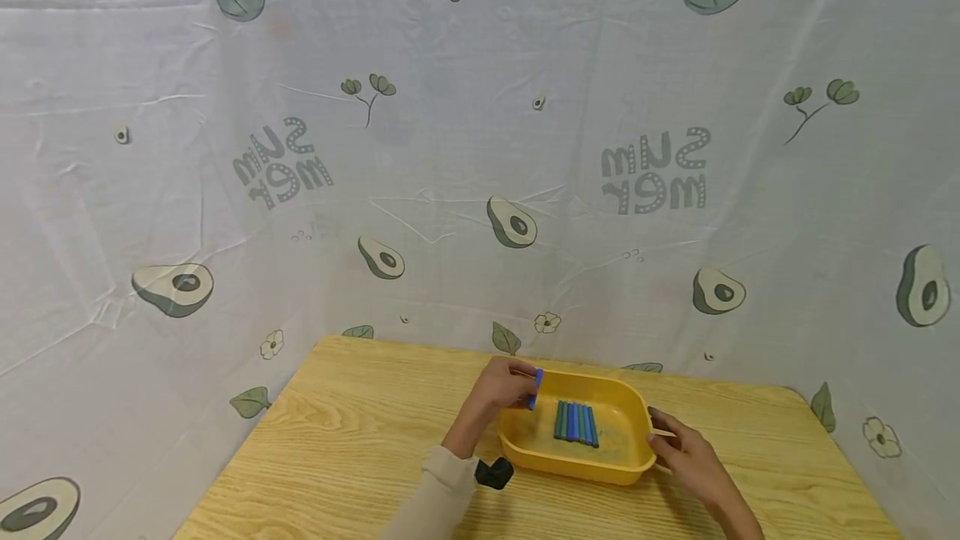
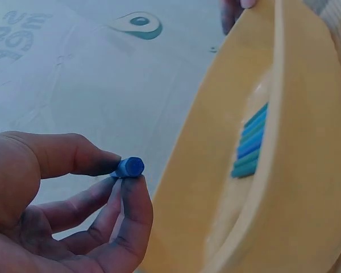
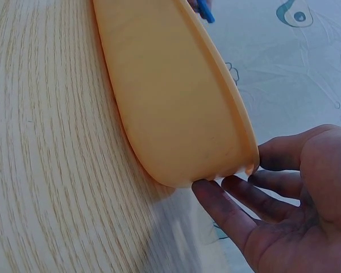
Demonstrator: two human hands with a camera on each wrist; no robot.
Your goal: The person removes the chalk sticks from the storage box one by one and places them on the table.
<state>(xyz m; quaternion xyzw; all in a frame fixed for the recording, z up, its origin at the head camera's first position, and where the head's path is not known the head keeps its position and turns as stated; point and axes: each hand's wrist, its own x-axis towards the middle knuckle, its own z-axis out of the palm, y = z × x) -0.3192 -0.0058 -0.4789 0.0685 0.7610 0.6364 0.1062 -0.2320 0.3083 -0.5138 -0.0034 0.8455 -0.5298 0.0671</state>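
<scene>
My left hand (image 1: 504, 383) pinches a blue chalk-like stick (image 2: 131, 166) between thumb and fingertips, over the left side of a yellow plastic tray (image 1: 570, 467). Inside the tray lies a row of several blue and green sticks (image 1: 576, 422), side by side on its floor. At the tray's right end, my right hand (image 1: 686, 452) holds the rim. In the right wrist view, its thumb (image 3: 279, 153) is at the rim and its other fingers (image 3: 221, 207) touch the outer wall from below. Dark smudges mark the fingertips of both hands.
The tray rests on a light wood-grain table (image 1: 360, 423). Behind it hangs a pale cloth (image 1: 450, 148) printed with avocados and leaves, meeting the table's back edge. A black band (image 1: 494, 473) is on the left wrist beside the tray's near left corner.
</scene>
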